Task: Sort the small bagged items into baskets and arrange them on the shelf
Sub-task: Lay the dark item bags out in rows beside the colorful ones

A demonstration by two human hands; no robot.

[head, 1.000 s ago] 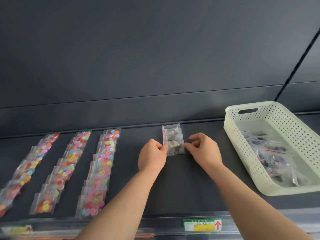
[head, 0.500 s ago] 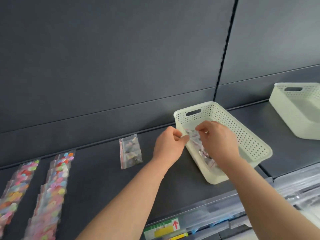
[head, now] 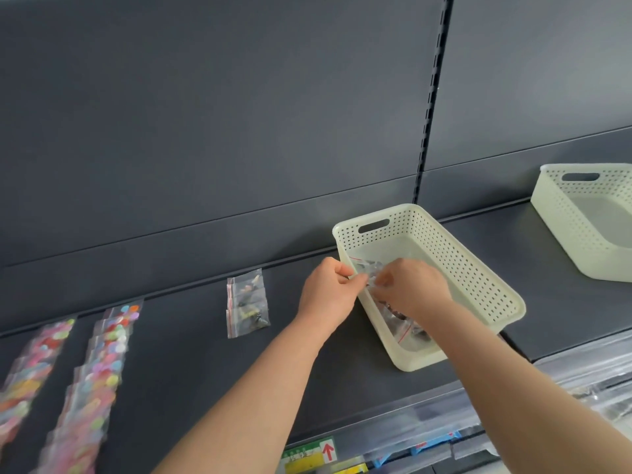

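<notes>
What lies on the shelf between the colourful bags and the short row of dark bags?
Nothing: in the head view, the shelf is bare between the colourful bags and dark bags.

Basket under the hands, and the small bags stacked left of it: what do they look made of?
Basket: looks like moulded cream plastic, matt, with rows of holes and a handle slot.
Small bags: thin clear glossy film, probably polythene; contents show through, with a red seal strip.

A slotted upright (head: 431, 97) splits the dark back panel (head: 205, 114); a yellow-green label (head: 307, 456) bears a red arrow (head: 327, 451).
</notes>
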